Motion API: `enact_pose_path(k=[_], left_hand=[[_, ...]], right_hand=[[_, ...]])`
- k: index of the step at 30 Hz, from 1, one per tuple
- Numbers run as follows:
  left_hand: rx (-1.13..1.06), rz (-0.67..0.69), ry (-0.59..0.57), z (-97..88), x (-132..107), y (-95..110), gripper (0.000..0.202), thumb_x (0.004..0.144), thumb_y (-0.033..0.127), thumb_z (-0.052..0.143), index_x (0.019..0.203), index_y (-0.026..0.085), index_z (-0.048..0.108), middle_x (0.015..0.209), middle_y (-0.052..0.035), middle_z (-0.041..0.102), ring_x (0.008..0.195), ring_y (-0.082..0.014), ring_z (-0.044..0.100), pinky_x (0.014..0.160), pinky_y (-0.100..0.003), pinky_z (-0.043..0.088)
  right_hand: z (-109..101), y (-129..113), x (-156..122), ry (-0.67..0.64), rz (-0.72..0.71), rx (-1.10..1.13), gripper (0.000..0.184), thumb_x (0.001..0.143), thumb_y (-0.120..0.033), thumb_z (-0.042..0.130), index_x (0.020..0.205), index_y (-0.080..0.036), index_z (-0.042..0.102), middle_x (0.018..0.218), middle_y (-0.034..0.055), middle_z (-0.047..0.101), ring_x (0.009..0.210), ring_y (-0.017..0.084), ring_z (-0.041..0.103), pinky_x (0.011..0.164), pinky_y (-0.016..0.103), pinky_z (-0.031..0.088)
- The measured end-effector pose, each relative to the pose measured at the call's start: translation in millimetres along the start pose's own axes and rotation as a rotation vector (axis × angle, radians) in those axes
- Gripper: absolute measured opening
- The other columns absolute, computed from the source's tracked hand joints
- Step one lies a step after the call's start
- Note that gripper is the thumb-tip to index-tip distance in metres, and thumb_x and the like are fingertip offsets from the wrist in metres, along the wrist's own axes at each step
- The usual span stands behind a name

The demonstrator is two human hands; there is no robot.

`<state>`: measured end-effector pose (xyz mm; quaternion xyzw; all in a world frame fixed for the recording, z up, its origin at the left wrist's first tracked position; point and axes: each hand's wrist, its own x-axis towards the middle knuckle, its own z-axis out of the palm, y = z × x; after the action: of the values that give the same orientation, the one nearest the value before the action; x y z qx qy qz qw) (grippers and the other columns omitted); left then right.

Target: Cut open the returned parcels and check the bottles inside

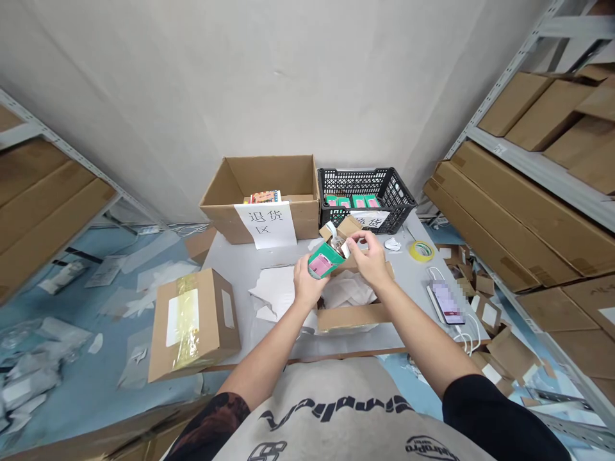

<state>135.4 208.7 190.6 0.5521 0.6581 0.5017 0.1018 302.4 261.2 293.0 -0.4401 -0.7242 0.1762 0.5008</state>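
While up above the tabletop (pixel 230 333), left hand (pixel 307 286) wrapped round lower end of a green pkg w/ pink label (pixel 321 262), fingers closed firmly on it, pkg tilted, upper end pointing far-right. Right hand (pixel 369 257) partly closed just beyond, fingers curled over pkg's upper end, right by a clear-and-white piece (pixel 337 244) poking out; exact grip hard to make out from here. Both hands over an open cardboard carton (pixel 354 317), white packing paper (pixel 346 289) inside. Loose white paper sheet (pixel 271 291) just left of carton, taped parcel (pixel 192 323) on near-left of tabletop. Small tan box (pixel 348 225) just past the hands. Far side: big open carton (pixel 264 179) w/ paper sign (pixel 265 224) taped on front, black plastic crate (pixel 365 192) right beside it, green pkgs (pixel 350 202) inside. On right: yellow tape roll (pixel 421 251), phone (pixel 446 302) w/ white cable (pixel 468 336), screen pixelated. Flat cartons (pixel 528 205) on metal shelving both sides, plastic wrap (pixel 33 365) on floor at left.
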Motion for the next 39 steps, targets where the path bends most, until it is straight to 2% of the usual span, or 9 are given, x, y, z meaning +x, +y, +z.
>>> enact_pose_path(k=[5,7,12,17,20,25,29,32,39], left_hand=[[0.018,0.060,-0.017,2.1,-3,0,0.065,0.064,0.029,0.079,0.122,0.022,0.050,0.114,-0.0096,0.060,0.111,-0.0300,0.056,0.095,-0.042,0.046],[0.028,0.077,-0.020,3.0,-4,0,0.066,0.065,0.029,0.079,0.123,0.022,0.049,0.116,-0.0103,0.059,0.113,-0.0303,0.055,0.096,-0.042,0.045],[0.048,0.083,-0.026,1.9,-3,-1,0.070,0.063,0.030,0.081,0.125,0.023,0.048,0.118,-0.0104,0.059,0.115,-0.0310,0.055,0.098,-0.043,0.045],[-0.044,0.085,-0.092,-1.7,-1,6,0.070,0.060,0.026,0.082,0.123,0.024,0.050,0.117,-0.0079,0.060,0.111,-0.0279,0.057,0.096,-0.040,0.046],[-0.115,0.076,-0.152,-3.6,2,11,0.071,0.060,0.028,0.083,0.123,0.024,0.051,0.114,-0.0059,0.062,0.107,-0.0261,0.059,0.093,-0.040,0.048],[-0.164,0.051,-0.181,-6.2,5,14,0.072,0.058,0.029,0.084,0.123,0.021,0.052,0.111,-0.0062,0.063,0.102,-0.0253,0.062,0.089,-0.040,0.050],[-0.155,0.080,-0.193,-7.0,6,15,0.072,0.059,0.028,0.084,0.123,0.022,0.052,0.112,-0.0059,0.063,0.102,-0.0249,0.062,0.090,-0.040,0.050],[-0.091,0.107,-0.149,-6.4,8,15,0.068,0.060,0.027,0.083,0.121,0.022,0.052,0.112,-0.0062,0.063,0.105,-0.0254,0.060,0.092,-0.039,0.048],[0.094,0.140,-0.098,-3.0,12,13,0.069,0.061,0.026,0.081,0.122,0.021,0.051,0.116,-0.0098,0.059,0.108,-0.0294,0.056,0.095,-0.041,0.046]], right_hand=[[-9,-11,15,-0.166,-0.162,-0.083,0.016,0.088,-0.035,0.059,0.100,-0.026,0.065,0.092,0.0044,0.067,0.090,0.024,0.057,0.087,0.041,0.046],[-8,-15,19,-0.205,-0.155,-0.094,0.017,0.086,-0.034,0.061,0.100,-0.026,0.065,0.091,0.0040,0.068,0.089,0.024,0.057,0.085,0.040,0.047],[-3,-21,18,-0.166,-0.081,-0.108,0.010,0.083,-0.029,0.061,0.092,-0.025,0.063,0.081,0.0020,0.065,0.077,0.021,0.056,0.075,0.035,0.047],[-6,-20,18,-0.187,-0.071,0.000,0.016,0.078,-0.022,0.061,0.093,-0.023,0.066,0.079,0.0009,0.064,0.070,0.017,0.055,0.066,0.031,0.046],[-9,-13,22,-0.221,-0.149,0.102,0.017,0.077,-0.016,0.058,0.090,-0.023,0.069,0.082,0.0013,0.067,0.075,0.017,0.058,0.071,0.031,0.047],[-18,-6,31,-0.357,-0.291,0.194,0.022,0.077,-0.010,0.056,0.087,-0.022,0.071,0.086,0.0026,0.068,0.082,0.018,0.061,0.076,0.033,0.049],[-26,-9,34,-0.416,-0.362,0.119,0.025,0.079,-0.009,0.054,0.090,-0.023,0.072,0.089,0.0031,0.067,0.085,0.018,0.061,0.079,0.034,0.049],[-30,-13,35,-0.409,-0.406,0.012,0.023,0.082,-0.013,0.056,0.092,-0.024,0.073,0.093,0.0037,0.067,0.089,0.019,0.061,0.084,0.036,0.048],[-25,-20,24,-0.297,-0.231,-0.154,0.013,0.088,-0.020,0.056,0.088,-0.021,0.068,0.086,0.0054,0.068,0.082,0.020,0.062,0.077,0.034,0.048]])
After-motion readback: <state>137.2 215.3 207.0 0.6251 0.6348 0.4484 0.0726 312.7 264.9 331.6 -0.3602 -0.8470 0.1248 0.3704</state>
